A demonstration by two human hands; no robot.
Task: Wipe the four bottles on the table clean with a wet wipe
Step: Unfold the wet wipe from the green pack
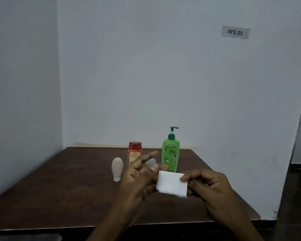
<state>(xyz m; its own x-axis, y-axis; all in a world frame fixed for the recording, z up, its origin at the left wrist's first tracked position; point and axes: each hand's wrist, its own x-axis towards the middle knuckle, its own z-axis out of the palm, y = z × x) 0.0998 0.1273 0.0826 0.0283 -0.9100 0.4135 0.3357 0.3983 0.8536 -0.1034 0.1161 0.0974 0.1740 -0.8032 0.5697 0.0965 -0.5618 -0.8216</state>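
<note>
Dark wood table (59, 188), white wall (146, 66): the folded white wipe (171, 184) is held over its middle, right hand (210, 186) pinching the right edge, left hand (139, 176) gripping the left. Behind stand a green pump bottle (170, 153), red-capped bottle (135, 152), beige bottle (117, 168), and a greyish bottle (151, 161) half hidden.

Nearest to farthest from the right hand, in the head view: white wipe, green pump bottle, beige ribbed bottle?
1. White wipe, pinched in the right hand.
2. Green pump bottle, behind it, slightly left.
3. Beige ribbed bottle, far over on the left.
</note>
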